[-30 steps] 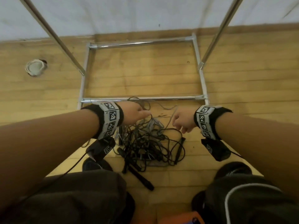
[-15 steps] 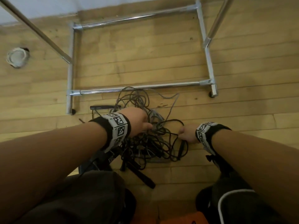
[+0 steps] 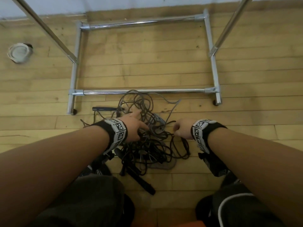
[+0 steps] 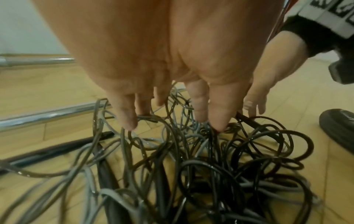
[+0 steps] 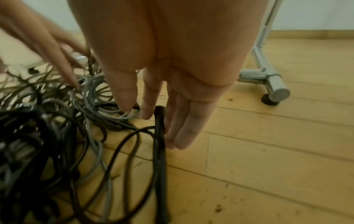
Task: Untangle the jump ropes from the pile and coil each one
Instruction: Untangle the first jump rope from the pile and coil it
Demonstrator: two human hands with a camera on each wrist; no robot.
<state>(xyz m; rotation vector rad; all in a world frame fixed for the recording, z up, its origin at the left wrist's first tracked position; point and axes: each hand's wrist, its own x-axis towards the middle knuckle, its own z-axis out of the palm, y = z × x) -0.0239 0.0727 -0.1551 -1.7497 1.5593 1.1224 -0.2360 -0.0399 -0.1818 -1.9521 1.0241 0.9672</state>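
Note:
A tangled pile of black and grey jump ropes (image 3: pixel 152 145) lies on the wooden floor in front of my knees. My left hand (image 3: pixel 135 124) reaches down into its top, fingers straight and spread, fingertips (image 4: pixel 130 124) touching the cords (image 4: pixel 191 159) without closing on any. My right hand (image 3: pixel 181 128) is at the pile's right edge. Its fingers (image 5: pixel 182 128) hang straight beside the top end of a black handle (image 5: pixel 161 144), touching it, with the thumb apart. Two more black handles lie at the pile's near side (image 3: pixel 142 182) and far left (image 3: pixel 105 108).
A chrome rack base (image 3: pixel 142 91) on castors stands just beyond the pile, its near bar touching the far loops; slanted poles rise at both sides. A white round fitting (image 3: pixel 18 52) sits in the floor far left. My knees and shoes border the pile.
Both hands have dropped from above the pile onto it. The left fingers spread into the cords; the right hand came down to the black handle at the right edge.

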